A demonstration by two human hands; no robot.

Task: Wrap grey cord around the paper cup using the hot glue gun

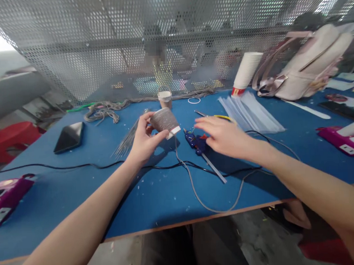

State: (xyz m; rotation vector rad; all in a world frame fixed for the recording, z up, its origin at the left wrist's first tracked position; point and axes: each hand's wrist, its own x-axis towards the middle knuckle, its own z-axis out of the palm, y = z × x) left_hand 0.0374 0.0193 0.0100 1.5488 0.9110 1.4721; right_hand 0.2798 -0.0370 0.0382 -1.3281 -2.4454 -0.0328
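Observation:
My left hand point(148, 135) is closed around a paper cup point(164, 120) tilted on its side. Grey cord winds round most of the cup, leaving a white strip at its rim bare. From that rim a loose length of grey cord point(194, 186) loops across the table towards the right. Over a blue glue gun point(196, 142), my right hand point(224, 136) is slightly blurred, its fingers stretched out and nothing visible in them. A clear glue stick point(214, 168) sticks out of the gun's back. Whether the right thumb touches the gun is hard to make out.
Behind the cup stands a small cord-wrapped cup with a handle point(165, 98). Clear plastic strips point(252, 113), stacked paper cups point(247, 72) and a pale backpack point(303, 68) lie right. A phone point(69, 137) and bundled cord point(104, 111) lie left. A black cable point(90, 165) crosses the table.

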